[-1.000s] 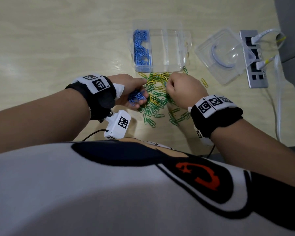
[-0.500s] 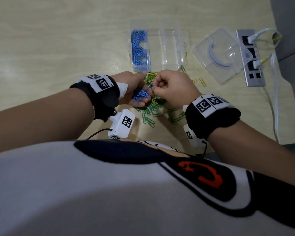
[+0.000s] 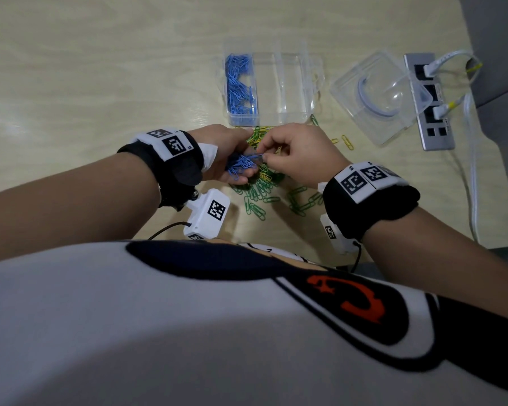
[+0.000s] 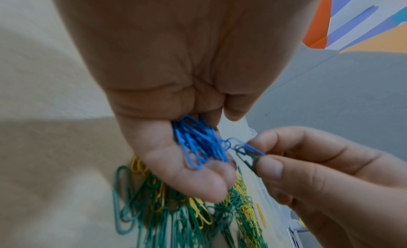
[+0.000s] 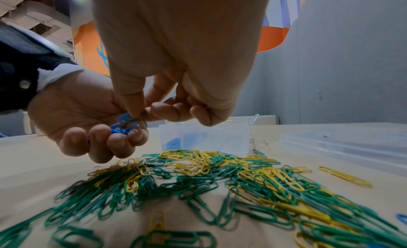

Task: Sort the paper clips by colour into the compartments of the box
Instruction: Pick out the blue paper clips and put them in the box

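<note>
My left hand (image 3: 232, 159) is cupped palm-up just above the pile, its curled fingers holding a bunch of blue paper clips (image 4: 198, 145) (image 5: 121, 128). My right hand (image 3: 294, 153) pinches a blue clip tangled with a green one (image 4: 249, 151) between thumb and forefinger, right at the edge of the left palm. Below both hands a mixed pile of green and yellow clips (image 3: 264, 189) (image 5: 220, 178) lies on the table. The clear compartment box (image 3: 288, 83) stands beyond the pile, its left compartment filled with blue clips (image 3: 241, 86); the other compartments look empty.
The box's clear lid (image 3: 379, 95) lies to the right of the box. A grey power strip (image 3: 428, 101) with white cables runs along the table's right edge. A few stray yellow clips (image 3: 346, 142) lie between pile and lid. One blue clip (image 5: 402, 218) lies at the pile's right side.
My right hand lifted off the pile with a clip and moved left to the cupped left hand. The left hand stayed in place with its blue clips.
</note>
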